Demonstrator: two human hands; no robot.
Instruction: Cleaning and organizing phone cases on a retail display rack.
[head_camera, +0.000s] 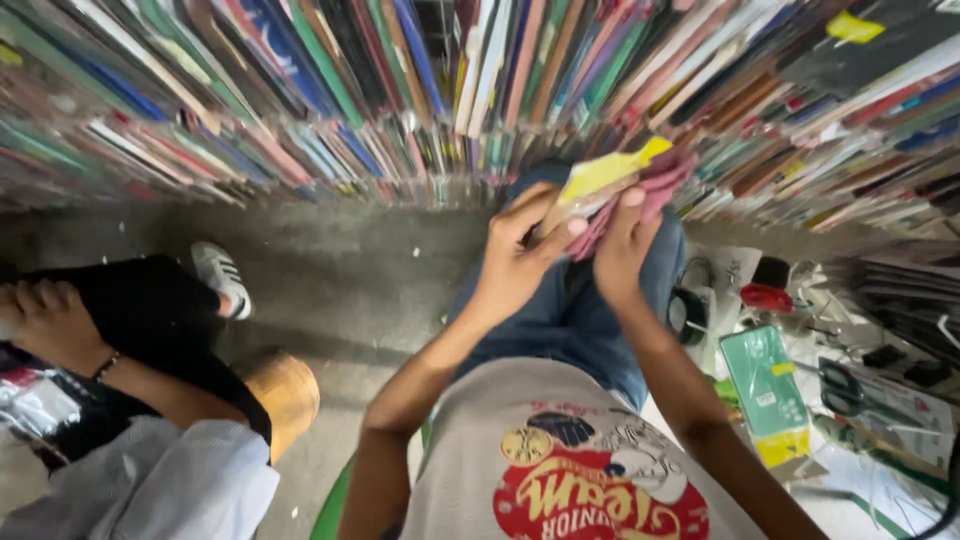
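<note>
My left hand (515, 255) and my right hand (622, 245) both grip a clear packet (610, 180) with a yellow top and pinkish-red cloth inside. I hold it up over my knees in blue jeans (560, 310), in front of a long row of packaged goods standing on edge (400, 80). My left thumb presses the packet's near face, while my right fingers curl around the pink cloth.
A second person sits at the left in a white sleeve (150, 480) and dark trousers, one hand (45, 320) on the knee, a white shoe (222, 278) on the grey floor. A green packet (765, 385), scissors (850, 390) and tape lie at the right.
</note>
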